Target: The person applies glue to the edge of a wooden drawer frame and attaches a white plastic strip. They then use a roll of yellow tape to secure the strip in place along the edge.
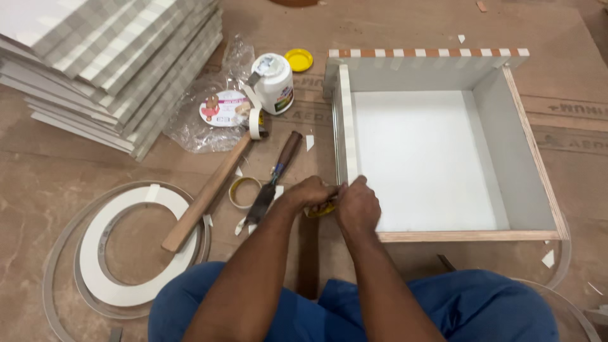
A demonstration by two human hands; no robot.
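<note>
Two hands, left hand (308, 192) and right hand (356, 206), meet at one drawer box (506, 120).

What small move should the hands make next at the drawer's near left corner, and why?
Probably press the tape down onto the corner. Both the left hand and the right hand meet at the near left corner of the drawer box, pinching a yellowish tape roll; its left edge already carries taped white strips.

1. drawer box (506, 126): pale grey inside, raw brown ply edges.
2. top edge strip (430, 53): brown and white alternating.
3. stacked panels (114, 57): grey and white checks.
4. jar lid (298, 59): yellow.
5. my trousers (456, 304): blue.
</note>
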